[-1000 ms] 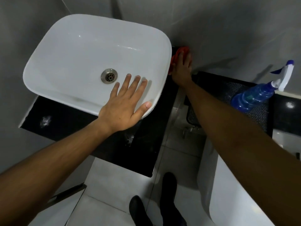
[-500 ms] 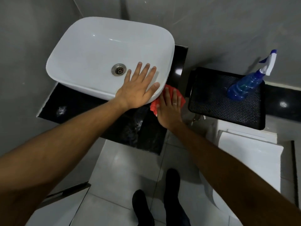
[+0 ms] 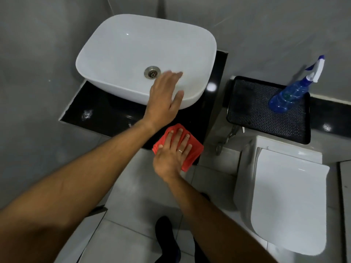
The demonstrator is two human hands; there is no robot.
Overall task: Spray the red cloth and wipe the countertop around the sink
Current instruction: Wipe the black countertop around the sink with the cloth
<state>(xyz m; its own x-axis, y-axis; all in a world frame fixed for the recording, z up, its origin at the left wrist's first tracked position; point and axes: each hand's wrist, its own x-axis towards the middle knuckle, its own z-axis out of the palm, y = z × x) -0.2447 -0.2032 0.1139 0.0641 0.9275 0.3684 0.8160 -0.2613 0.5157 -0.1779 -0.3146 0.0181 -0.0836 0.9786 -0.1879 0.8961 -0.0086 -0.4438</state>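
A white vessel sink (image 3: 133, 52) sits on a glossy black countertop (image 3: 106, 114). My right hand (image 3: 173, 150) lies flat, fingers spread, on the folded red cloth (image 3: 193, 149), pressing it onto the counter's front right corner; part of the cloth hangs past the edge. My left hand (image 3: 164, 95) hovers flat over the sink's front rim, fingers together, holding nothing, slightly blurred. A blue spray bottle (image 3: 292, 92) with a white trigger stands on a black tray (image 3: 266, 114) to the right.
Grey walls close in behind and to the left of the sink. A white toilet with its lid shut (image 3: 284, 202) stands at the right below the tray, with a metal valve (image 3: 228, 137) beside it. My dark shoes (image 3: 167, 242) stand on the pale tiled floor.
My right hand has dragged the red cloth from behind the sink's right side forward along the counter to its front right corner. My left hand has lifted off the sink rim.
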